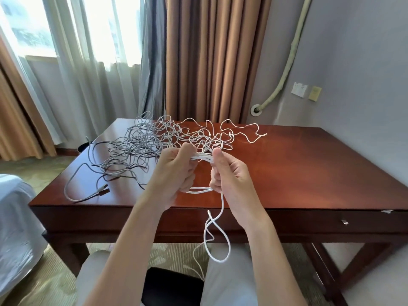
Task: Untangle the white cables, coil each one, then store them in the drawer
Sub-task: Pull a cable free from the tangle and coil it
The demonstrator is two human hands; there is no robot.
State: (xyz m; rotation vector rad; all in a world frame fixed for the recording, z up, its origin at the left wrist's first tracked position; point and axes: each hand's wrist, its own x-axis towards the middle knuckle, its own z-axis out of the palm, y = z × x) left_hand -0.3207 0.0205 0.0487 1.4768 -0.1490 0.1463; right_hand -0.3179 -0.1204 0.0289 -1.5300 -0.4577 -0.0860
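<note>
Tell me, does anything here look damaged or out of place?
Yes. A small pale chip or scrap sits on the desk front edge at the right; I cannot tell which. Grey cables lie tangled with the white cables, and one cable end dangles below the right hand.

White cable [202,159]: several loops bunched into a partial coil, held up over the near tabletop edge, free tail [217,239] dangling below in a loose loop. Remaining cables [154,140]: white-grey tangled heap on far-left tabletop, thin strands sprawling right. One plug end [102,191] lies near the left edge. Drawer [331,221] closed, front right.
</note>
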